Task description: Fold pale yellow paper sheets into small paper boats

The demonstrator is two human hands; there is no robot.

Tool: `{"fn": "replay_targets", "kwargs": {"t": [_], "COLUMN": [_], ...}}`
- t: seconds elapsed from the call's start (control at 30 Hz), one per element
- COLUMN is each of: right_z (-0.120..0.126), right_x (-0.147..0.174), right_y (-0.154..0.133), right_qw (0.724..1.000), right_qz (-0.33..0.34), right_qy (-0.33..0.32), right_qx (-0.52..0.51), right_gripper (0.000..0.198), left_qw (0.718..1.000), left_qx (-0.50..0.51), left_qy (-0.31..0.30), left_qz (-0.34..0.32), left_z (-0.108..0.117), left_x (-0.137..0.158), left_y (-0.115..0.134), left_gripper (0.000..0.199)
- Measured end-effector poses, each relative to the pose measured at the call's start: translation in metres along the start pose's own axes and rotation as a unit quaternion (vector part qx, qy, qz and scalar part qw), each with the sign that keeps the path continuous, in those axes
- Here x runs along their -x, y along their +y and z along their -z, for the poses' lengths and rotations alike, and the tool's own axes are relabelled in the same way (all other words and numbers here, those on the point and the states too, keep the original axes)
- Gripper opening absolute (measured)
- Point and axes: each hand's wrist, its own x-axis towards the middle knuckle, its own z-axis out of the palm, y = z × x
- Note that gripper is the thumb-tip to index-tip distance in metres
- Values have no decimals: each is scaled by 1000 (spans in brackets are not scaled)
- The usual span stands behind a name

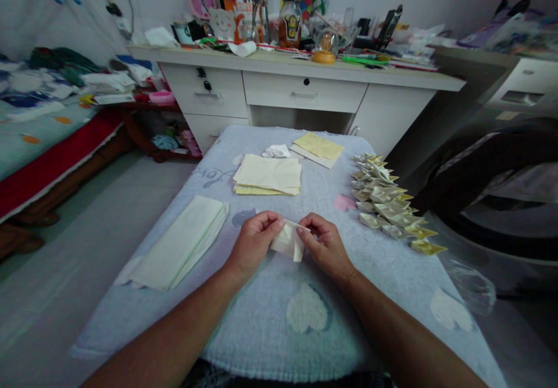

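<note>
A small folded piece of cream paper (288, 241) is held up between my two hands over the cloth-covered table. My left hand (257, 238) pinches its upper left corner between thumb and fingers. At the upper right corner, my right hand (325, 242) has the same kind of pinch. Beyond the hands lies a stack of cream paper sheets (268, 174). A long folded bundle of pale paper (181, 242) rests to the left. On the right stand rows of folded paper boats (387, 199), whitish and yellow.
Yellow and white sheets (319, 148) and a crumpled white tissue (276, 151) lie at the table's far end. Behind is a white desk (305, 94) crowded with jars and odds and ends. A washing machine (501, 161) stands right, a bed (56, 138) left.
</note>
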Motion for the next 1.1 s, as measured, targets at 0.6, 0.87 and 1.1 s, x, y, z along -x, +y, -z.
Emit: {"fn": "replay_targets", "kwargs": {"t": [0.6,0.87,1.1], "right_z": [0,-2,-3], "right_x": [0,-1,-2], "right_y": [1,11,8], "right_qw": [996,991,987], "right_qz": [-45,-57,-83], "right_qy": [-41,-47,-3], "right_qx": [-60,-110,-137], "right_gripper": [29,28,28], "left_qw": [999,998,998], "left_qx": [-5,-39,-3], "left_qy": [-34,-41,-52], "left_qz": [10,-20,-38], "left_z": [1,-1,-6], "left_x": [0,1,6], "left_y": [-2,-7,-3], "left_gripper": [22,21,60]}}
